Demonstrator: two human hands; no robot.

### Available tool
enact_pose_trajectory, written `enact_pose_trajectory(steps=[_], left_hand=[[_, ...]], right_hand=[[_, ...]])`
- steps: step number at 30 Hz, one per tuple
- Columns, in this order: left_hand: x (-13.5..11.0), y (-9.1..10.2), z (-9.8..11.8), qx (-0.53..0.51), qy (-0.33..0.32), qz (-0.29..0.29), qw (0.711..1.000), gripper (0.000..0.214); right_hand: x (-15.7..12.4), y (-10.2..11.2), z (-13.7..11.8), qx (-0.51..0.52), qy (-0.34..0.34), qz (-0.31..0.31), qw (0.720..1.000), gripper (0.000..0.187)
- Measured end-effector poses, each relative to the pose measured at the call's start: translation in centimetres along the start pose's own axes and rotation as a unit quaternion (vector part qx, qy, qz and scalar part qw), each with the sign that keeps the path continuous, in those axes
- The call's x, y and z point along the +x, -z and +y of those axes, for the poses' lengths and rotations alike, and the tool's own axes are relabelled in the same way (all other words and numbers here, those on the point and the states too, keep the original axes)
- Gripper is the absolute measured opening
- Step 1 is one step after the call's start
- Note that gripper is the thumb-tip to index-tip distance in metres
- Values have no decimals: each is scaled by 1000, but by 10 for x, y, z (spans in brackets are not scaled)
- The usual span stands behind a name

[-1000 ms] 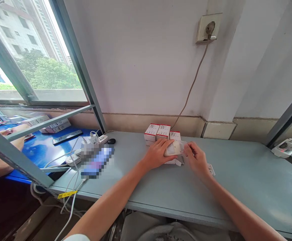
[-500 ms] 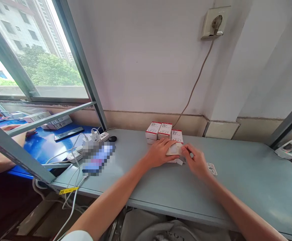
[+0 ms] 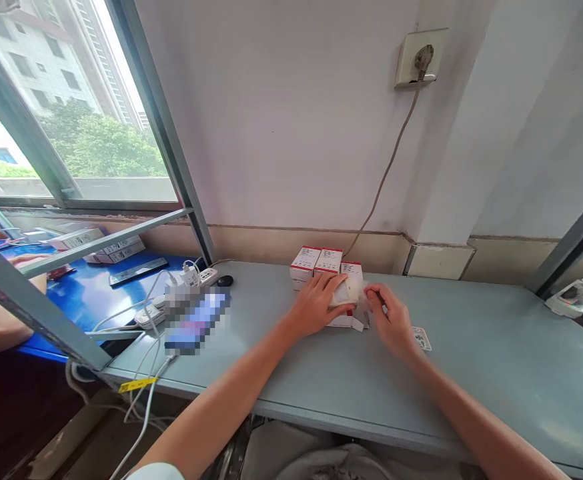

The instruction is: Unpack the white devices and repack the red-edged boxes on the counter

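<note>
My left hand [image 3: 317, 301] is wrapped round a small white block-shaped device [image 3: 345, 292], whose exact kind I cannot make out. A thin, see-through plastic wrapper [image 3: 363, 297] sticks out from its right end, and my right hand [image 3: 389, 315] pinches that edge between thumb and fingers. Just behind my hands stand white cartons with red edges [image 3: 305, 259], packed side by side. Below the device, an opened carton [image 3: 342, 321] shows a loose flap; my left hand partly covers it.
A printed card [image 3: 421, 338] lies right of my right hand. On the left are a blurred phone [image 3: 196, 323], power strips [image 3: 152, 312] with cables, and a round black object [image 3: 225, 281]. Another person's arm [image 3: 6, 323] rests at the blue table [image 3: 84, 293] beyond the metal frame.
My right hand has drawn slightly away from the device, and the see-through wrapper now shows stretched between them. The left hand keeps its hold. The view has tilted slightly.
</note>
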State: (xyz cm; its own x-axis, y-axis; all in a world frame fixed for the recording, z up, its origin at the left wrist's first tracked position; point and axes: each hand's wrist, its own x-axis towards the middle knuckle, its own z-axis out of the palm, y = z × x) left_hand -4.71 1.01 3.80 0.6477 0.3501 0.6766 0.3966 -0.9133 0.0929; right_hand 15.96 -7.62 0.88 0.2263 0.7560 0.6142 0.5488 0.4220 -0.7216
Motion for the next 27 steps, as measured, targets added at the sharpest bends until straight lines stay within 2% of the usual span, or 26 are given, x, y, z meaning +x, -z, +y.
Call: enact_pose_trajectory(steps=[8,16,27], left_hand=[[2,2,1,-19,-17,29,999,68],[2,3,1,-34,-2,17,999,68],[2,4,2,-40,-2,18,999,67]], right_hand=[[1,0,-3,5,21,7,1000,26],[2,-1,-5,3,30,13,999,26],[1,-2,-5,6,9,19,1000,25]])
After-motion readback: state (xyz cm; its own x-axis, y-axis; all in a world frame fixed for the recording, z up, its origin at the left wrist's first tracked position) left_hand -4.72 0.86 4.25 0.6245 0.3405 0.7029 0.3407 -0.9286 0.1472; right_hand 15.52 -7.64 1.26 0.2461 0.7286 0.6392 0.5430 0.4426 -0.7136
